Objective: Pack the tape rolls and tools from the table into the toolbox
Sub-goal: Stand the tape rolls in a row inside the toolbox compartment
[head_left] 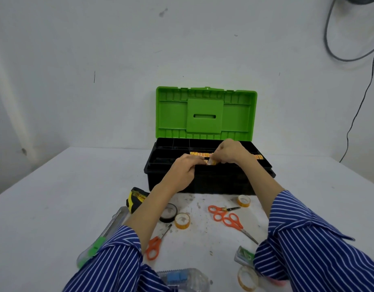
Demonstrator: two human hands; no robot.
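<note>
Crowding the toolbox (203, 182): scissors (234, 223), tape rolls (182, 220).

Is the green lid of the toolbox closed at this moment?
No, the green lid stands upright and open behind the black toolbox, while both hands reach into its tray.

White table (55, 197): toolbox (213, 182) at back; scissors (230, 220), tape rolls (182, 220), tape measure (135, 198), screwdriver (101, 237) scattered in front.
</note>
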